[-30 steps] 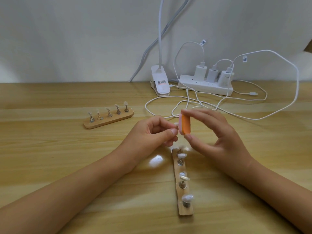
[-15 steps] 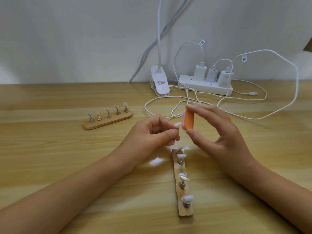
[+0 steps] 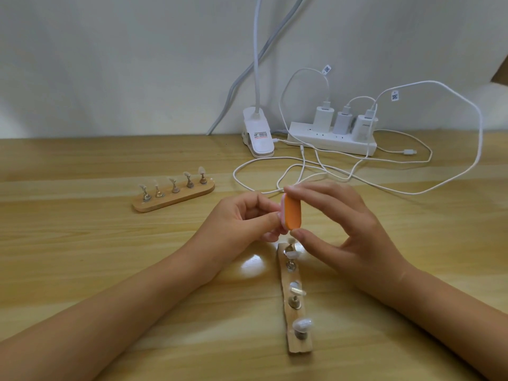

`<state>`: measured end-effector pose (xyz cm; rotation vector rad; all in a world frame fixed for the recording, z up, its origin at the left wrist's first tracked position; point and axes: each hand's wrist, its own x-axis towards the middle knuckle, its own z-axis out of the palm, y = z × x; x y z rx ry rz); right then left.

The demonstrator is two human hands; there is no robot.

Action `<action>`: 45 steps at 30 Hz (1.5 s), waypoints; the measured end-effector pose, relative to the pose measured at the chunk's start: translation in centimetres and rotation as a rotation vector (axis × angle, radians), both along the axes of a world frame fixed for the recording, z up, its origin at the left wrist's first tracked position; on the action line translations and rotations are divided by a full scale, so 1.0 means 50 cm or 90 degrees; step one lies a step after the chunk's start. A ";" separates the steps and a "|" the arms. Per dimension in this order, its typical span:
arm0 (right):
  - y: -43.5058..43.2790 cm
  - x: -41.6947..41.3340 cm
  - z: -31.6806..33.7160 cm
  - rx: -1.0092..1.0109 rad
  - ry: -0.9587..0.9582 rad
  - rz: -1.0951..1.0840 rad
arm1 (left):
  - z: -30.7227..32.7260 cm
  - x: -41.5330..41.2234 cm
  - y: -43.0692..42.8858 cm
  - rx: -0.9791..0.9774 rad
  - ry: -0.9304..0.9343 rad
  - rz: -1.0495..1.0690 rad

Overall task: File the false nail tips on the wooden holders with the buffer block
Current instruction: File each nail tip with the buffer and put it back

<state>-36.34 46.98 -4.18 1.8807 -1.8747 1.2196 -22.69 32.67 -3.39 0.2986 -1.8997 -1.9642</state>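
My right hand (image 3: 341,232) pinches an orange and pink buffer block (image 3: 293,212) upright between thumb and fingers. My left hand (image 3: 242,221) is closed on a small nail tip, almost hidden, pressed against the block's pink side. Below both hands a wooden holder (image 3: 295,312) runs toward me, with several pegs that carry pale nail tips (image 3: 301,323). A second wooden holder (image 3: 173,198) with several tips on pegs lies at the left, apart from both hands.
A white clip lamp base (image 3: 258,136) and a white power strip (image 3: 331,140) with three chargers stand at the back by the wall. Loose white cables (image 3: 302,171) loop over the wooden table (image 3: 82,257) just behind my hands.
The buffer block has slid a little left and down against the tip in my left hand. Both hands have stayed above the near holder.
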 end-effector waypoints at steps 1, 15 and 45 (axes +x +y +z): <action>-0.001 0.000 0.000 0.000 0.005 -0.002 | -0.001 0.000 -0.001 -0.005 -0.002 -0.001; -0.002 0.004 0.003 -0.001 -0.005 0.008 | -0.009 -0.001 -0.003 -0.046 0.022 0.007; 0.003 -0.013 0.019 0.032 -0.260 -0.063 | -0.012 0.001 -0.002 -0.188 0.007 0.063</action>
